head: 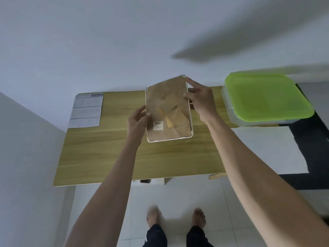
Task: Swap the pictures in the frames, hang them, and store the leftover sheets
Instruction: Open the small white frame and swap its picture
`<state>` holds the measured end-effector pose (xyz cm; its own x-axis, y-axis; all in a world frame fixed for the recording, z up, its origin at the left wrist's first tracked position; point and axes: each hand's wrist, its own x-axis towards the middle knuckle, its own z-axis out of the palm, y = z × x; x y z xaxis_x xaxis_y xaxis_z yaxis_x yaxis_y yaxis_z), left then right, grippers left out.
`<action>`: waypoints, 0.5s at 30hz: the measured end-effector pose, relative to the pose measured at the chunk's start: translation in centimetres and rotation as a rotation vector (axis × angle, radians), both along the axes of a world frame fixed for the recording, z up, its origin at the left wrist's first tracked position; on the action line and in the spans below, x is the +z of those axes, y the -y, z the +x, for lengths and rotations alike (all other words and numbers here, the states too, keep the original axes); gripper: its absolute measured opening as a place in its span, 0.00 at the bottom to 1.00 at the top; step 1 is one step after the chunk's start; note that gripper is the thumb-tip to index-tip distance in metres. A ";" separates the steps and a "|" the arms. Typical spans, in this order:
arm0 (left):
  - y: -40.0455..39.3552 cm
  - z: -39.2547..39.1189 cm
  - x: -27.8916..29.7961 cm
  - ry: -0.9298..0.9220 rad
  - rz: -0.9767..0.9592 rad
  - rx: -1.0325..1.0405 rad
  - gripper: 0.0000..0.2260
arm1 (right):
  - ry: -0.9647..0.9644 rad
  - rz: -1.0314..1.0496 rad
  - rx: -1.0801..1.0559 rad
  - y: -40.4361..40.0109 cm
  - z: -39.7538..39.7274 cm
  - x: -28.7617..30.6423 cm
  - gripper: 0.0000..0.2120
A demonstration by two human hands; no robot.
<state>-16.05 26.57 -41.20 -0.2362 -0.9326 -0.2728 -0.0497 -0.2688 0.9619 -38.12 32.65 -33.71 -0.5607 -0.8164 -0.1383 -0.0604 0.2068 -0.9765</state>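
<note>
The picture frame (169,109) was held up above the wooden table with its back facing the camera, tilted a little so its top leaned to the right. Its backing was brown board inside a thin pale, silvery rim with rounded corners. A small white barcode label (158,125) sat low on the backing, left of centre, and a light tan strip beside it looked like a folded stand, though blur made that uncertain. The printed sheet (86,110) lay flat at the table's far left corner, white and grey with a dark heading and rows of small, unreadable text.
</note>
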 end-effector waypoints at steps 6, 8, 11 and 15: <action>0.1 1.1 -0.9 0.124 -0.135 -0.070 0.27 | -0.021 0.057 -0.041 -0.8 0.8 -3.6 0.30; -0.2 1.6 -1.9 0.169 -0.166 -0.117 0.25 | -0.046 0.103 -0.023 -1.0 1.3 -5.0 0.31; -0.6 2.4 -3.5 0.275 -0.175 -0.172 0.27 | -0.109 0.186 0.016 -1.0 2.2 -7.2 0.33; -0.8 3.3 -5.8 0.407 -0.184 -0.248 0.32 | -0.155 0.282 0.040 -1.3 3.1 -10.9 0.37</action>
<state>-12.71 27.37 -46.98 -0.3657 -0.9031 -0.2251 -0.4707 -0.0292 0.8818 -35.00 33.93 -44.64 -0.5608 -0.7800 -0.2776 -0.2174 0.4623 -0.8597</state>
